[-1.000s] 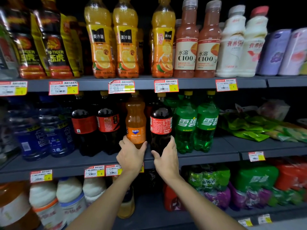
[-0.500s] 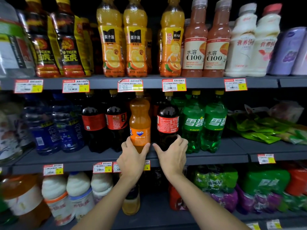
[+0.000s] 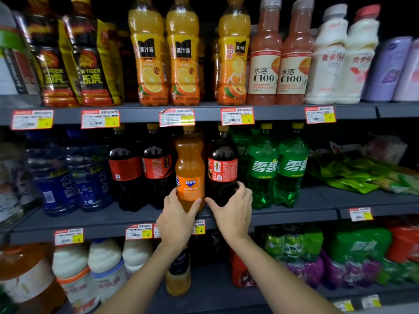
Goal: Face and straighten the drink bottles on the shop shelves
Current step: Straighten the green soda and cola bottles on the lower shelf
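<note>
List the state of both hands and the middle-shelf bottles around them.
Fanta bottle: upright, logo facing out.
cola bottle: upright, label's fine-print side out.
Sprite bottles: upright, logos facing out.
left hand: grips Fanta bottle low down.
right hand: grips cola bottle low down.

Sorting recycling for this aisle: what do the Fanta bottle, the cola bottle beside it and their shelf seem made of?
Fanta bottle: clear glossy plastic, probably PET; orange drink shows through, highlights glint. Cola bottle: same clear plastic; dark liquid visible, red film label wraps it. Shelf: likely painted metal, matte dark grey, thin flat front edge.
</note>
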Demonstrator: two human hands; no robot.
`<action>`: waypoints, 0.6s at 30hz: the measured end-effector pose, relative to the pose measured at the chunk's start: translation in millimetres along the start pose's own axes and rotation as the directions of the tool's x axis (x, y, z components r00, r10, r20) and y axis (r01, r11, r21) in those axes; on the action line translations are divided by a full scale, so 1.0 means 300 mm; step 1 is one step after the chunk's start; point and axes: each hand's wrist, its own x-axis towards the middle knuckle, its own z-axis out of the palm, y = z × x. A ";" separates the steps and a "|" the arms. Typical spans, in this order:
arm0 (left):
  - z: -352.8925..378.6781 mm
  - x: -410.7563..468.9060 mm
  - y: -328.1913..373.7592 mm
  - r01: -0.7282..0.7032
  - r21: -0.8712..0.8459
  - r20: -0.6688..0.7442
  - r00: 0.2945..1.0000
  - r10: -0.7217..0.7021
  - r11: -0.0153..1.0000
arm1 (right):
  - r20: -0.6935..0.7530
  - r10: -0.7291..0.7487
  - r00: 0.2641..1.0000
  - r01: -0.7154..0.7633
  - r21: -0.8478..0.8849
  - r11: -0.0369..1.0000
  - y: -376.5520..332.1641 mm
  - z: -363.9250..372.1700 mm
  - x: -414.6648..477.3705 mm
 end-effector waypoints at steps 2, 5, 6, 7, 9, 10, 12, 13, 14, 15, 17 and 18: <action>-0.004 0.005 -0.001 -0.003 0.005 0.005 1.000 0.003 1.000 | 0.023 0.020 1.000 -0.021 0.077 0.997 0.008 0.006 0.014; -0.009 0.008 -0.001 0.005 0.009 0.009 1.000 -0.005 1.000 | 0.160 -0.013 0.987 -0.026 0.243 0.970 0.049 -0.010 0.026; -0.008 0.005 -0.001 0.006 0.009 0.007 1.000 -0.006 1.000 | 0.204 -0.040 0.978 -0.017 0.268 0.963 0.060 -0.015 0.027; -0.007 0.001 0.000 0.006 0.009 0.005 1.000 -0.006 1.000 | 0.232 -0.064 0.971 0.001 0.259 0.966 0.066 -0.016 0.025; -0.004 -0.004 0.004 0.009 0.006 0.003 1.000 -0.009 1.000 | 0.224 -0.070 0.972 0.026 0.191 0.981 0.055 -0.006 0.016; -0.003 -0.005 0.007 0.010 0.001 0.003 1.000 -0.010 1.000 | 0.187 -0.049 0.981 0.020 0.156 0.987 0.044 0.004 0.010; -0.004 -0.004 0.009 0.005 -0.001 0.005 1.000 -0.005 1.000 | 0.100 -0.011 0.995 -0.001 0.124 0.992 0.021 0.020 0.005; -0.006 -0.003 0.009 0.001 0.002 0.007 1.000 -0.001 1.000 | 0.080 -0.005 0.997 -0.005 0.127 0.992 0.017 0.025 0.006; -0.008 -0.001 0.008 0.000 0.006 0.008 1.000 0.000 1.000 | 0.085 -0.006 0.996 -0.006 0.138 0.990 0.019 0.027 0.010; -0.011 0.001 0.006 0.001 0.008 0.010 1.000 -0.001 1.000 | 0.109 -0.010 0.994 -0.007 0.154 0.988 0.026 0.026 0.013; -0.012 0.003 0.006 0.005 0.007 0.013 1.000 -0.005 1.000 | 0.191 -0.034 0.981 -0.001 0.182 0.983 0.044 0.016 0.021; -0.012 0.002 0.007 0.005 0.009 0.012 1.000 -0.005 1.000 | 0.239 -0.057 0.969 0.011 0.189 0.982 0.052 0.009 0.027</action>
